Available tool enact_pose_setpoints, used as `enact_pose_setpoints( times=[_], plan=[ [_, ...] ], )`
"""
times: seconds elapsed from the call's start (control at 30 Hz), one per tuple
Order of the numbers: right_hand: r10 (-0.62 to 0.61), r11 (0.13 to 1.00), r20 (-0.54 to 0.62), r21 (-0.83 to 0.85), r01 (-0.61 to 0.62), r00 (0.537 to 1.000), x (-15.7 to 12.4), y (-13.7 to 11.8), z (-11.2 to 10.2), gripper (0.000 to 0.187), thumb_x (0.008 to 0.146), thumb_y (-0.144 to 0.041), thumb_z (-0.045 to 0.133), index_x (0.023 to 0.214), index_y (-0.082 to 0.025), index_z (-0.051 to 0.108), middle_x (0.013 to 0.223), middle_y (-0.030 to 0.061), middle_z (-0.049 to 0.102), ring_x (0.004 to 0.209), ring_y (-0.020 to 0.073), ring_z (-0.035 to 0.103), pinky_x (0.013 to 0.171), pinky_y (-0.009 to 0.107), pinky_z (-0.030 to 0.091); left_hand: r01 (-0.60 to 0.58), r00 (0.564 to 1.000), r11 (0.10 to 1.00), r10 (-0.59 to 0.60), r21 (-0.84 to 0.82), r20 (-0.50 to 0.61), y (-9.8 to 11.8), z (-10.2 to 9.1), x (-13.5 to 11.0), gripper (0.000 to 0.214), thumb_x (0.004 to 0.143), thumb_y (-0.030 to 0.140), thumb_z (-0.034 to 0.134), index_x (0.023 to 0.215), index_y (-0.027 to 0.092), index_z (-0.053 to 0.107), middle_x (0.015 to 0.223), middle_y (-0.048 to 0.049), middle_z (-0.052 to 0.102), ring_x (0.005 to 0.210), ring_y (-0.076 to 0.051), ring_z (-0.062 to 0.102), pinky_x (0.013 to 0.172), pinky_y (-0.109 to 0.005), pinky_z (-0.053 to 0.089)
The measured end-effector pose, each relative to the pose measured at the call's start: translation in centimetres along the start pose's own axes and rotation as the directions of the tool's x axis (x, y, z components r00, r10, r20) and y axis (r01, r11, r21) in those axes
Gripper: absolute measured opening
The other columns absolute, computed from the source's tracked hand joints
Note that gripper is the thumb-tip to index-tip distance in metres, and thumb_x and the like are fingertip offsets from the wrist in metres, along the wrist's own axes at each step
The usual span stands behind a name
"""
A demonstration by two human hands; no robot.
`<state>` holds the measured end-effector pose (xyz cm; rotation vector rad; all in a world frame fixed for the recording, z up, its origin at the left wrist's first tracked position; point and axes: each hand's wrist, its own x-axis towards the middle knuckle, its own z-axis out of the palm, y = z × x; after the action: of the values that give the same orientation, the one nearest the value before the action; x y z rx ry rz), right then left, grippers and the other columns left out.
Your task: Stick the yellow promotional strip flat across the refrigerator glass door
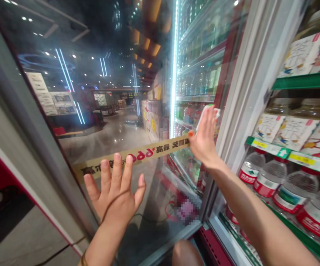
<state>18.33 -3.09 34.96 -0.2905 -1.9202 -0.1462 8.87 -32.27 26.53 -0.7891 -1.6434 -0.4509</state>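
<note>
The left hand (118, 188) is open with the fingers spread, and it lies against the glass door (138, 125) of a drinks cooler. The right hand (204, 136) presses a white cloth (207, 115) on the same glass, near the door's edge. Between both hands runs a tan sticker strip (130, 159) with red numbers. To the right of the right hand, plastic water bottles (271, 181) with red labels stand on a green shelf (306, 80), and printed boxes (295, 133) are above them.
</note>
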Motion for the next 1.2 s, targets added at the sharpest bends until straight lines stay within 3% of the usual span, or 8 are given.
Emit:
enact_pose_setpoints(
  times=[0.1,0.33,0.57,0.67,0.77,0.9,1.0,1.2],
  plan=[
    [0.252,0.967,-0.089,-0.002,-0.253,0.964,4.6,-0.3,-0.7,0.094,0.108,-0.066,-0.006,0.166,0.006,-0.016,0.179,0.0328,-0.012,0.169,0.0429,-0.011,0.131,0.073,0.012,-0.007,1.0,1.0,0.007,0.003,-0.001,0.1,-0.1,0.2,0.092,0.095,0.039,0.071,0.173,0.027,0.025,0.183,-0.0028,0.015,0.172,-0.018,-0.002,0.14,-0.044,-0.011],
    [-0.359,0.933,0.057,0.059,0.356,0.932,-5.2,-6.4,1.7,0.105,0.101,-0.082,0.039,0.173,-0.029,-0.017,0.185,0.0082,0.013,0.17,0.0341,0.014,0.136,0.06,0.026,0.021,1.0,1.0,-0.021,0.009,-0.004,0.3,-0.1,0.1,0.09,0.095,0.041,0.072,0.173,0.027,0.028,0.181,-0.0038,0.02,0.172,-0.021,0.003,0.14,-0.047,-0.008],
    [0.214,0.975,-0.18,0.105,-0.198,0.96,-2.6,-0.1,2.8,0.082,0.112,-0.058,0.016,0.172,-0.014,-0.018,0.182,0.0253,-0.01,0.169,0.0427,-0.007,0.128,0.082,0.016,0.051,0.994,0.999,-0.051,-0.011,-0.101,0.6,0.5,0.4,0.079,0.099,0.042,0.067,0.169,0.028,0.036,0.176,-0.0026,0.031,0.171,-0.019,0.013,0.142,-0.047,0.0],
    [-0.034,0.998,-0.218,0.051,0.046,0.975,-4.3,-5.2,3.5,0.09,0.109,-0.064,0.024,0.174,-0.007,-0.002,0.182,0.0237,0.003,0.171,0.0403,0.003,0.133,0.073,0.022,0.071,0.986,0.997,-0.077,-0.041,-0.149,0.8,0.8,0.4,0.076,0.099,0.045,0.068,0.168,0.03,0.039,0.173,-0.0018,0.038,0.17,-0.018,0.019,0.142,-0.048,0.004],
    [-0.474,0.88,-0.156,-0.084,0.467,0.866,-9.1,-7.5,5.1,0.1,0.103,-0.071,0.04,0.172,-0.002,0.017,0.182,0.0208,0.013,0.171,0.0373,0.01,0.138,0.06,0.023,0.064,0.983,0.996,-0.074,-0.069,-0.169,0.6,1.2,0.3,0.074,0.1,0.048,0.067,0.167,0.031,0.041,0.169,-0.0024,0.046,0.169,-0.015,0.021,0.142,-0.047,0.004],
    [-0.015,0.996,-0.206,0.078,0.032,0.978,-8.5,-2.0,5.7,0.085,0.109,-0.056,0.034,0.176,-0.013,0.004,0.184,0.0147,0.005,0.17,0.0405,0.011,0.136,0.072,0.02,0.052,0.981,0.997,-0.061,-0.049,-0.183,0.2,1.3,0.3,0.076,0.099,0.047,0.068,0.167,0.03,0.04,0.168,-0.0031,0.049,0.17,-0.015,0.021,0.143,-0.046,0.004],
    [0.299,0.945,-0.235,0.205,-0.254,0.925,-4.1,1.3,4.6,0.076,0.11,-0.048,0.023,0.174,-0.028,-0.013,0.183,0.0049,-0.011,0.17,0.0419,0.0,0.13,0.084,0.016,0.061,0.984,0.997,-0.069,-0.05,-0.167,0.4,1.1,0.3,0.077,0.099,0.047,0.069,0.168,0.031,0.039,0.17,-0.0028,0.046,0.17,-0.017,0.02,0.142,-0.047,0.004],
    [-0.143,0.98,-0.205,0.107,0.167,0.968,-7.9,-5.4,4.9,0.098,0.094,-0.074,0.043,0.175,-0.039,0.0,0.183,-0.0079,0.006,0.166,0.0398,0.021,0.12,0.07,0.052,0.093,0.987,0.993,-0.101,-0.067,-0.129,0.9,0.8,0.1,0.075,0.101,0.048,0.065,0.168,0.034,0.037,0.175,0.0013,0.035,0.17,-0.018,0.019,0.142,-0.047,0.002]
  ],
)
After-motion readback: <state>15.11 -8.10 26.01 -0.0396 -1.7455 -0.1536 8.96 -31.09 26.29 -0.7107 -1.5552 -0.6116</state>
